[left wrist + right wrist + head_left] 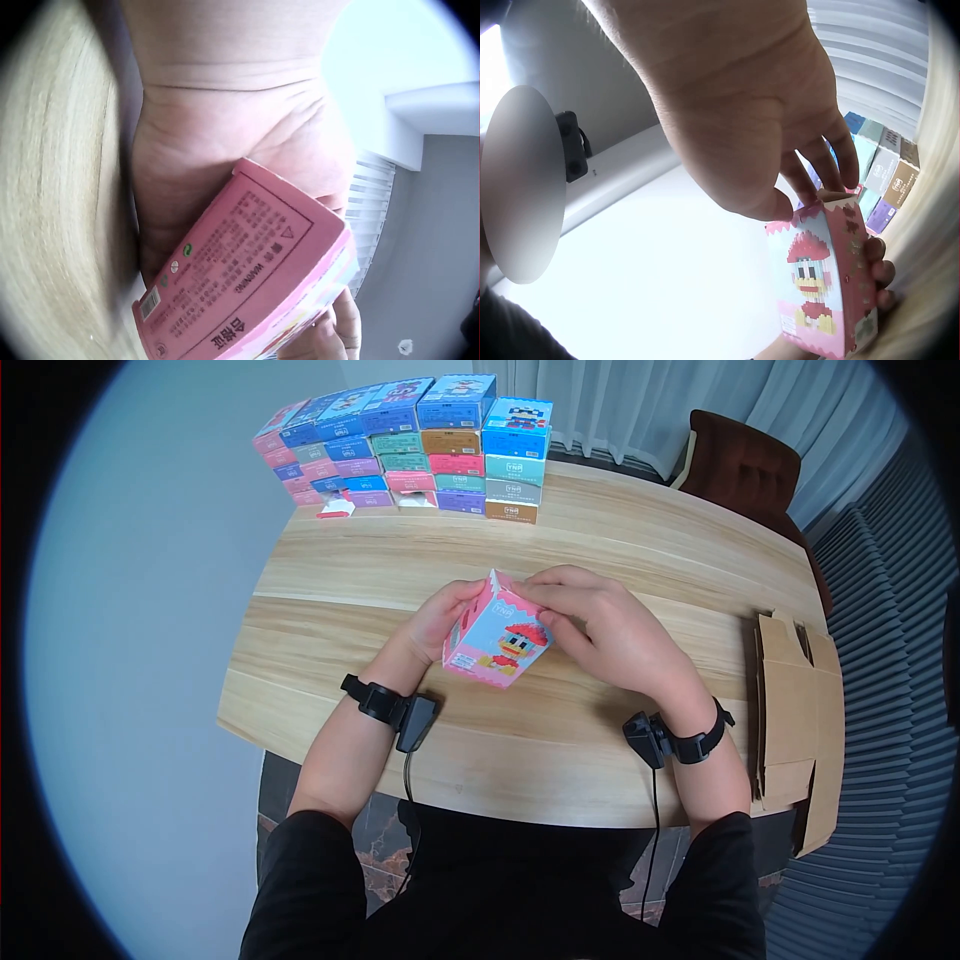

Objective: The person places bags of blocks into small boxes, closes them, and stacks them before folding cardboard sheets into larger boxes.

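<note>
A small pink and light-blue toy-brick box (503,635), printed with a brick-built duck in a red hat, is tilted over the table between both hands. The left hand (438,622) grips it along its left side, its fingers wrapped behind the box in the right wrist view. Across the top end lies the right hand (607,622), thumb at the front edge and fingertips at the top flap (834,196), pinching there. The left wrist view shows the box's pink bottom (232,262) with printed text and a barcode close to the left palm.
Stacked colourful boxes (400,455) stand along the table's far left; white flaps (337,507) stick out at the bottom of the stack. Flattened brown cardboard (800,710) lies at the right edge. A brown chair (742,465) stands behind the table (640,550). Cables hang from both wrist cameras.
</note>
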Demonstrator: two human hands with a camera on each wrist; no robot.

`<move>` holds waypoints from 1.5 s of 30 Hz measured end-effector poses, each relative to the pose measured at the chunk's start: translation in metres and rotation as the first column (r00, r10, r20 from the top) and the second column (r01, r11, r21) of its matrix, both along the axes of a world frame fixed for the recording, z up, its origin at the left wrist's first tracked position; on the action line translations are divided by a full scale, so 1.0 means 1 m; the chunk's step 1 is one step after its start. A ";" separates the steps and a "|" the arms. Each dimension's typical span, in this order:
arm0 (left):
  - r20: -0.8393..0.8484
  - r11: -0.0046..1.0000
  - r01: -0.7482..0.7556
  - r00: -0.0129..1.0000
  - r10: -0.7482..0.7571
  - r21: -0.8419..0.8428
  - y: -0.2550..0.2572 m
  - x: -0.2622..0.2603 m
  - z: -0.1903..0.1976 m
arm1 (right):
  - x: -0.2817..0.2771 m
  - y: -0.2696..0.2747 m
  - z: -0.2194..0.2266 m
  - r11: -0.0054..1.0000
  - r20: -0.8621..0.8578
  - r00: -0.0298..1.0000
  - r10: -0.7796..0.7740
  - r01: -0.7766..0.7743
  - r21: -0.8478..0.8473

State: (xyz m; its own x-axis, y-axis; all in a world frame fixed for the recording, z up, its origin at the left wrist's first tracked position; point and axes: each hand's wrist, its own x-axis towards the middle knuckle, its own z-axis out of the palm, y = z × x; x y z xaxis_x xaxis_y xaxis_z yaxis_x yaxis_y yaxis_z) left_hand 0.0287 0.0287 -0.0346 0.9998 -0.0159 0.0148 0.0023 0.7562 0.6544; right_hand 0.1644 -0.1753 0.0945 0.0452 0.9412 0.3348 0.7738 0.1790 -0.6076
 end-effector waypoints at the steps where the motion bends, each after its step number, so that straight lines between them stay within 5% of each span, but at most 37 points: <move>1: -0.007 1.000 -0.011 1.000 0.011 0.019 -0.001 0.000 0.001 | 0.000 -0.001 0.000 1.000 0.001 1.000 -0.001 0.001 -0.018; 17: -0.059 0.990 -0.124 0.991 0.120 -0.062 -0.004 0.003 0.009 | 0.004 -0.005 0.002 0.992 0.104 0.992 -0.072 0.081 -0.095; 23: -0.061 0.985 -0.145 0.988 0.140 -0.098 -0.005 0.006 0.015 | 0.003 -0.006 0.000 0.996 0.089 0.992 -0.085 0.085 0.001; 26: -0.026 0.984 -0.113 0.994 0.111 -0.140 -0.006 0.009 0.027 | -0.001 -0.004 -0.007 0.973 0.064 0.971 -0.229 0.228 0.024; 31: 0.092 0.951 -0.053 0.992 0.085 -0.304 -0.003 0.010 0.026 | -0.003 0.001 -0.010 0.963 -0.029 0.971 -0.239 0.233 -0.140; 38: 0.006 0.961 -0.195 0.980 0.200 -0.198 -0.004 0.013 0.020 | -0.017 0.013 -0.029 0.980 -0.233 0.962 -0.140 0.100 -0.174; 45: 0.090 0.972 -0.079 0.991 0.101 -0.222 -0.010 0.012 0.031 | -0.013 0.025 -0.065 0.992 -0.735 0.676 -0.056 -0.043 -0.115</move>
State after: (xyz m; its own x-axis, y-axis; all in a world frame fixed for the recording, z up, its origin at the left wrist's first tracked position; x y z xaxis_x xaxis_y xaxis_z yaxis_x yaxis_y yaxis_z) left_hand 0.0405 0.0191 -0.0040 0.9902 0.0890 0.1080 -0.1296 0.8746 0.4673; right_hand 0.1511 -0.1508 0.0292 0.2368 0.9681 0.0824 0.0688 0.0679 -0.9953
